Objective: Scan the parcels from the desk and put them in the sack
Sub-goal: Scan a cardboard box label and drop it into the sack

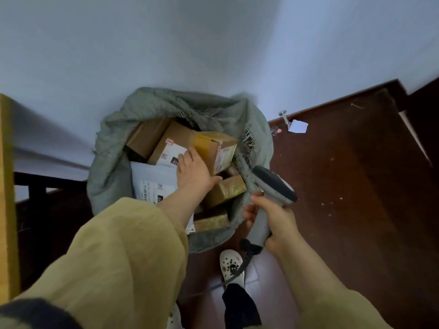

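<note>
Mustard sleeve [118,245] seen stretched into green woven sack [107,162]; left hand [194,169] laid flat, fingers spread, against yellow-taped carton [213,148] atop parcels [166,143] already bagged. Barcode scanner [273,186] gripped by right hand [275,222]. Carton best pressed level; scanner cable [237,274] kept clear of sack mouth.

- Left grip [194,172] reached forward and down, arm extended, fingers straight, thumb spread.
- Right grip [273,219] sat nearer the body, fingers curled round a scanner [273,184].
</note>
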A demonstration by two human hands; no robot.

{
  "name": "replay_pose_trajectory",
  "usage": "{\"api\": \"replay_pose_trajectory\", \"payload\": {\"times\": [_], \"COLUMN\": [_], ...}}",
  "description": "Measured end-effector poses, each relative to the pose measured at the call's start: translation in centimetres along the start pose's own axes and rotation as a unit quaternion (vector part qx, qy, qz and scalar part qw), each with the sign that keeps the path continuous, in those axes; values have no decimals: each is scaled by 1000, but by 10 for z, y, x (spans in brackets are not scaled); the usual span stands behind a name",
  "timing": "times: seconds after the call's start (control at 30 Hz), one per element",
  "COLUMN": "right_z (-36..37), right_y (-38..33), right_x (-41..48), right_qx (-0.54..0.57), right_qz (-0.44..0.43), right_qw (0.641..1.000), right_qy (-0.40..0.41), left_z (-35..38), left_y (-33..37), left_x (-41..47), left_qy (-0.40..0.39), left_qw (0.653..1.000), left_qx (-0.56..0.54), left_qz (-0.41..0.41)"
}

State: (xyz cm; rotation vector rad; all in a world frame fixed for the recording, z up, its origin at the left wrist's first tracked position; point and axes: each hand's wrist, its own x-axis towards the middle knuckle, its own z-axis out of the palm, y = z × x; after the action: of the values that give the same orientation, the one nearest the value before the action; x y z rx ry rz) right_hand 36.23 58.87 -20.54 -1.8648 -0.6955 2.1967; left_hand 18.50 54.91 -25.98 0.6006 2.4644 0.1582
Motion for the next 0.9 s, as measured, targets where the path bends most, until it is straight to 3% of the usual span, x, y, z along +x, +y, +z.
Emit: {"api": "replay_pose_trajectory", "payload": {"times": [0.2, 0.4, 0.57, 0.67, 0.9], "right_z": [39, 105, 168, 208, 300], "right_y": [9, 26, 73, 117, 209], "right_x": [-42, -110, -177, -218, -306], "right_qx": [-38, -121, -217, -280, -289], "right_qz": [33, 44, 40, 85, 124], "right_qw": [996, 979, 950, 909, 858], "right_qy": [-76, -155, -223, -297, -407], "left_z": [-46, -124, -195, -224, -264], "left_y": [-25, -86, -180, -249, -409], "left_x": [-29, -96, -166, -212, -313], "left_qy": [8, 89, 175, 199, 280], "left_qw": [999, 995, 983, 970, 905], "left_qx": [12, 7, -29, -51, -151], "left_qz": [41, 50, -37, -127, -283]}}
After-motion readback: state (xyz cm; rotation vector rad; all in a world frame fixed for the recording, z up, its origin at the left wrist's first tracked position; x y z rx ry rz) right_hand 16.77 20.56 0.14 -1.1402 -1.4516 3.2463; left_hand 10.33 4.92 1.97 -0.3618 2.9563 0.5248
